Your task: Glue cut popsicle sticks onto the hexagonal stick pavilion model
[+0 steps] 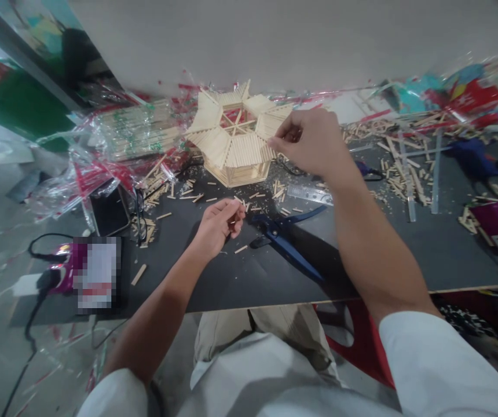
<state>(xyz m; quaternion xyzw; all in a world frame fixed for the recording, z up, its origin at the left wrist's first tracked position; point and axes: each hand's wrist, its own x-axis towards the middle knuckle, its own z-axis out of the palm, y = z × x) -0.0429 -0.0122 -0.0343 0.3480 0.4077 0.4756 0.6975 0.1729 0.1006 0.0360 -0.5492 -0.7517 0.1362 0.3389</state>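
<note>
A pale wooden stick model (245, 152) with a six-sided base and a flared, star-like roof stands at the back of the dark table. At the roof's right edge is my right hand (312, 142), thumb and forefinger pinched together; whatever lies between them is too small to make out. My left hand (220, 226) hovers in front of the model with its fingers curled closed. Small stick bits show by its fingertips, but I cannot tell if one is held. Blue-handled cutters (290, 249) lie just right of my left hand, near a clear ruler (310, 194).
Cut stick pieces (405, 168) are scattered over the table. Plastic-wrapped stick bundles (140, 130) lie at the back left. A dark phone (109, 208), a purple power strip (64, 263) and a blurred-out device (98, 275) are at left; a blue glue gun (475, 156) is at right.
</note>
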